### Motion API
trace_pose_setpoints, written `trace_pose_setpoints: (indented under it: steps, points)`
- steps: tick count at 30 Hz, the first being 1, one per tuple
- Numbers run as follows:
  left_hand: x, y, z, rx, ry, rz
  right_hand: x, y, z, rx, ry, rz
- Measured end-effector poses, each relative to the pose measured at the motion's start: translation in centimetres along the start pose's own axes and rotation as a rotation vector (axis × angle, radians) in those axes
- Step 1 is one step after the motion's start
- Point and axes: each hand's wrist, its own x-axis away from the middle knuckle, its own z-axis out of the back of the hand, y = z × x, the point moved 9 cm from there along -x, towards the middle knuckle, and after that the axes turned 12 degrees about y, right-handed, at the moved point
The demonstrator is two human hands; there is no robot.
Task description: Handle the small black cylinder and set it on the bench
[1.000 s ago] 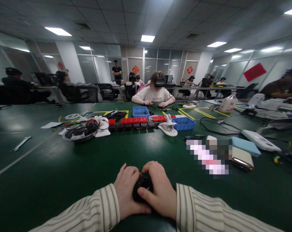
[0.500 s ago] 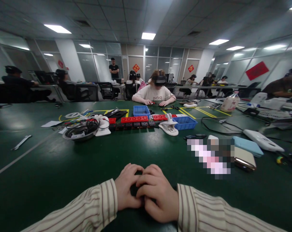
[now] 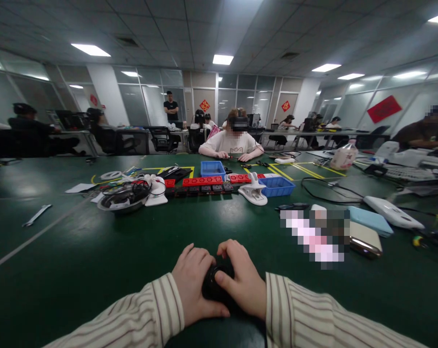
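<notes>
Near the front edge of the green table, both of my hands close around a small black round object (image 3: 211, 286) with a raised ring on its top. Its kind I cannot make out, since my fingers cover much of it. My left hand (image 3: 193, 285) curves along its left side, thumb stretched across its near side. On the right, my right hand (image 3: 242, 282) grips it with the thumb resting on top and the fingers bent around the far side.
Across the middle stand a metal bowl (image 3: 123, 205) of cables, red and black sockets (image 3: 208, 181), a white clip (image 3: 253, 193) and blue bins (image 3: 277, 186). A wrench (image 3: 36, 216) lies left; power banks (image 3: 366, 239) lie right. Another person (image 3: 230, 142) sits opposite.
Half a second ago my right fingers were bunched over the black object and hid most of it. Now the right hand has turned back, thumb on top, much as one second ago.
</notes>
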Motion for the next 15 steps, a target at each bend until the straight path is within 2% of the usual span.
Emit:
trace_pose_setpoints:
  steps: [4,8,15]
  points:
    - [-0.1,-0.1,-0.1,0.027,0.001,0.034,0.0,0.0,-0.8,0.029,-0.085,-0.019]
    - [-0.4,-0.7,-0.6,0.098,-0.056,0.012,0.0,-0.9,-1.0,0.036,-0.138,0.025]
    - [-0.7,-0.5,-1.4,0.202,-0.212,-0.080,0.5,-4.4,-0.4,-0.050,-0.156,0.340]
